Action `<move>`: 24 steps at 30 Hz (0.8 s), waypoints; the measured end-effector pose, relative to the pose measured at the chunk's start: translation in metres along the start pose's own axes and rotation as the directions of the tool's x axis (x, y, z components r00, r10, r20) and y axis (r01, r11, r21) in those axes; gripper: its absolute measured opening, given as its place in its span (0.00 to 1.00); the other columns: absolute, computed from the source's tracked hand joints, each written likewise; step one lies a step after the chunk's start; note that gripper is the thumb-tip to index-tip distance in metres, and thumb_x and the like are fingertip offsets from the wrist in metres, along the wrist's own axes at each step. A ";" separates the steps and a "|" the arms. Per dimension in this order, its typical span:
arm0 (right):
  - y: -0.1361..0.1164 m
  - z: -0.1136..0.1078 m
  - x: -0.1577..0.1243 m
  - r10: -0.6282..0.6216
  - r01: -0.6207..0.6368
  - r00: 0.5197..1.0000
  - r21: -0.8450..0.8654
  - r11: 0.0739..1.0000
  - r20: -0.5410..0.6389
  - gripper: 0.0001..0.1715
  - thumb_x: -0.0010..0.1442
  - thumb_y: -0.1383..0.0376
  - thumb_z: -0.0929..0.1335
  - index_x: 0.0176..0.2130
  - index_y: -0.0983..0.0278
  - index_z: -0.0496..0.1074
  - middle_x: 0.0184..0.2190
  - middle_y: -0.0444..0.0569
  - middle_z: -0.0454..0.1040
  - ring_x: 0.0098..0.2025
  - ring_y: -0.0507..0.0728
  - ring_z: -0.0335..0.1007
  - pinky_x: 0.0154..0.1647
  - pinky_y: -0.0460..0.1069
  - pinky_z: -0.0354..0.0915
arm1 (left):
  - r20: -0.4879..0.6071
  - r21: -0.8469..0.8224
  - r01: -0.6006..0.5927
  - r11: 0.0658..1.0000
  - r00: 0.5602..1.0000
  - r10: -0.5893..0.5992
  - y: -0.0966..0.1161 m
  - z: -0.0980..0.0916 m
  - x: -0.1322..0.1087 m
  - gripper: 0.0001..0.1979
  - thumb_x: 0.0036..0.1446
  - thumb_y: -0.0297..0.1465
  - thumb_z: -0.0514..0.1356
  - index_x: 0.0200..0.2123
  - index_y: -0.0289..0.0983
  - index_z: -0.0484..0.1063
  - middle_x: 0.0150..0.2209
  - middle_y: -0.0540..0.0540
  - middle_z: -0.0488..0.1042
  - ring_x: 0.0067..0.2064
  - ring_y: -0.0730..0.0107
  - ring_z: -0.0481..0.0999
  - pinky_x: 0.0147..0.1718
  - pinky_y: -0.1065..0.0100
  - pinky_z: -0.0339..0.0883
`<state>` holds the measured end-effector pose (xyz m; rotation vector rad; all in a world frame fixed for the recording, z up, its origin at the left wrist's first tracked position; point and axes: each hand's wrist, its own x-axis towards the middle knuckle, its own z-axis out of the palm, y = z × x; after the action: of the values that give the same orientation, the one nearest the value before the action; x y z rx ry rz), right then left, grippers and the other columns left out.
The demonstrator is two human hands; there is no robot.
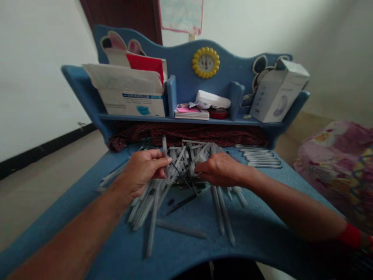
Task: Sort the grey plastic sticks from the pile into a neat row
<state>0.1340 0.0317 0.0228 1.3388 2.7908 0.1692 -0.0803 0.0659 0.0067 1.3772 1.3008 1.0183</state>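
Observation:
Between the thumb and fingers of my left hand [145, 169], a clear plastic pen barrel [164, 144] is pinched nearly upright. My right hand [220, 169] is closed at the right side of a heap of clear pen barrels [179, 161]; what its fingertips grip, if anything, is hidden. Small whitish parts [202, 155] lie beside those fingers. Loose barrels [153, 223] fan out below my left hand, and two long ones [223, 212] point toward me below the right. A dark, thin pen piece [183, 203] and a small black cap [171, 202] rest on the blue tabletop [189, 251].
Several assembled-looking pens [262, 157] lie in a row at the right. A dark red checked cloth [233, 134] runs along the back, under a shelf holding a mask box [116, 99], papers [192, 114] and a white carton [278, 95]. A yellow-rimmed clock [206, 62] hangs above.

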 end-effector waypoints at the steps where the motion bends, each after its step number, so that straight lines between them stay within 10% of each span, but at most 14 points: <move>1: 0.010 -0.001 -0.008 0.031 -0.031 0.999 -0.004 1.000 0.019 0.16 0.61 0.65 0.58 0.36 0.62 0.74 0.28 0.48 0.76 0.26 0.52 0.65 0.25 0.47 0.47 | 0.032 -0.006 0.021 1.000 0.999 -0.021 0.000 0.001 0.000 0.07 0.43 0.30 0.63 0.21 0.32 0.69 0.17 0.51 0.68 0.16 0.80 0.63 0.17 0.76 0.60; 11: 0.041 0.036 -0.080 0.150 -0.160 0.985 0.141 0.977 0.081 0.12 0.60 0.66 0.61 0.36 0.61 0.74 0.23 0.44 0.71 0.24 0.49 0.62 0.26 0.46 0.46 | 0.318 0.043 0.140 0.989 0.937 -0.146 0.002 0.024 -0.021 0.11 0.41 0.35 0.66 0.23 0.34 0.70 0.18 0.53 0.66 0.19 0.78 0.63 0.24 0.72 0.63; 24: 0.069 0.039 -0.089 0.271 -0.264 0.963 0.247 0.932 0.005 0.14 0.61 0.64 0.61 0.42 0.61 0.74 0.24 0.45 0.72 0.26 0.50 0.65 0.28 0.45 0.51 | 0.265 0.155 0.087 0.984 0.956 -0.127 0.002 0.020 -0.012 0.10 0.40 0.35 0.65 0.22 0.34 0.69 0.18 0.52 0.67 0.19 0.77 0.64 0.21 0.75 0.58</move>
<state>0.2460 0.0082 -0.0084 1.7848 2.7101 -0.1581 -0.0617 0.0520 0.0056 1.4786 1.2424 0.6448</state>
